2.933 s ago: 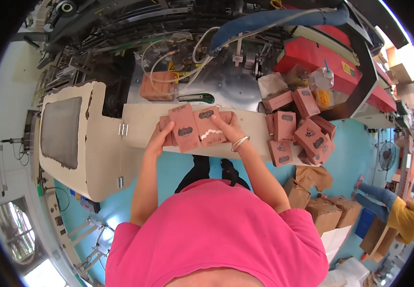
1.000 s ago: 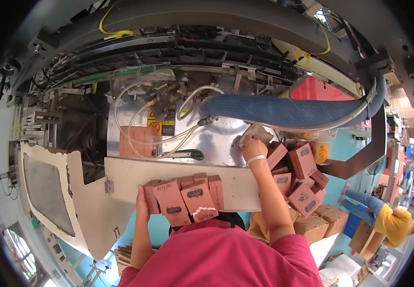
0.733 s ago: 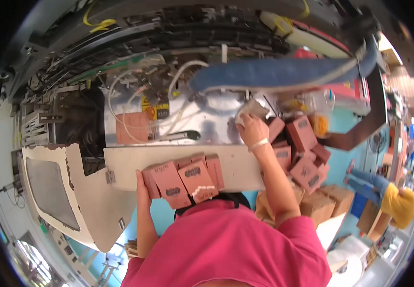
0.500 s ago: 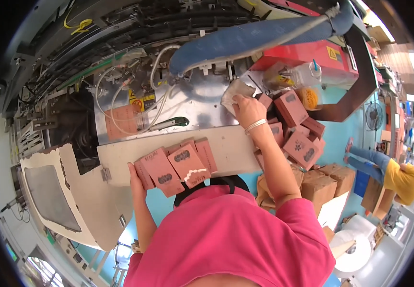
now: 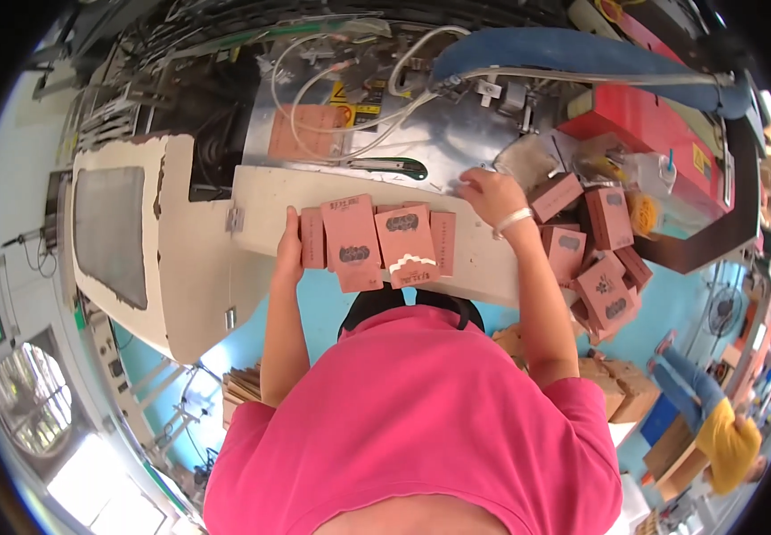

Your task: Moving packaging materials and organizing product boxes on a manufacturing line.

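My left hand (image 5: 289, 246) is at the left end of a row of pink-brown cardboard boxes (image 5: 352, 248) at the near edge of the cream table. It grips the end box from the side; most of its fingers are hidden. The boxes overlap, and some carry dark oval prints and one a white zigzag. To the right, my right hand (image 5: 492, 198), with a bracelet at the wrist, hovers over the table with bent fingers apart and nothing visible in them. Just beyond it lies a crumpled grey cloth (image 5: 526, 159). A green-handled utility knife (image 5: 390, 168) rests on the metal plate.
A heap of similar boxes (image 5: 606, 287) lies at right, beside a clear plastic bottle (image 5: 651, 174) and a red machine cover (image 5: 639, 125). A thick blue hose (image 5: 573, 61) and thin tubes cross the back. A person in yellow (image 5: 729, 444) is far right.
My right hand has let go of the cloth and moved left and nearer. My left hand stays at the boxes. The whole view has shifted and turned.
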`<state>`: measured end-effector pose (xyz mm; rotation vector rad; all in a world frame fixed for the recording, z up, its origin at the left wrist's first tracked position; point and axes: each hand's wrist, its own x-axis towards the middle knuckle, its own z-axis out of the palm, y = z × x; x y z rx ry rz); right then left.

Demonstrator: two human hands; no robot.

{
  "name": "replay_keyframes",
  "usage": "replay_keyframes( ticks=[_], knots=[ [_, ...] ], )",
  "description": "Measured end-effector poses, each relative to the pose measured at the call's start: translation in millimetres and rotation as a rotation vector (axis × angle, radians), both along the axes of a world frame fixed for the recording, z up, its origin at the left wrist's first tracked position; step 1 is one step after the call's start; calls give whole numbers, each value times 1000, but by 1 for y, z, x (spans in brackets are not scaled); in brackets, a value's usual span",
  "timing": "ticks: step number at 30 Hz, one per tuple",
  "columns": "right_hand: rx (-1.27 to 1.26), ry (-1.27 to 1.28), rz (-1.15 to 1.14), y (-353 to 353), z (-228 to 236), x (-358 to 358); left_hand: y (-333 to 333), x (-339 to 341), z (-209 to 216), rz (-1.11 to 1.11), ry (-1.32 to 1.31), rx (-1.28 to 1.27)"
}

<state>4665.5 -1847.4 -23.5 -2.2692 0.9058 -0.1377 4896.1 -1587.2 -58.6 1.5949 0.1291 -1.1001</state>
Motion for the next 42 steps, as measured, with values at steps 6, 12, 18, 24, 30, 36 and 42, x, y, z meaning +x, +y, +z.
replay_keyframes(
  ticks=[6, 12, 18, 24, 30, 36, 42],
  knots=[
    [-85, 132, 245, 2, -32, 101, 8, 3, -6, 17, 9, -9],
    [-78, 188, 383, -7, -64, 104, 4, -4, 7, 48, 37, -47],
    [870, 8, -207, -13, 33, 17, 16, -3, 3, 59, 17, -89],
    [975, -483, -447, -52, 81, -46, 15, 1, 4, 59, 33, -78],
    [466, -462, -609, -120, 93, -23, 12, -2, 7, 69, 29, -43],
    [6, -562, -600, -200, 69, 11, 5, -5, 7, 60, 18, 4],
    [421, -537, -683, -223, 106, 38, 12, -6, 3, 112, 8, 14]
  ],
)
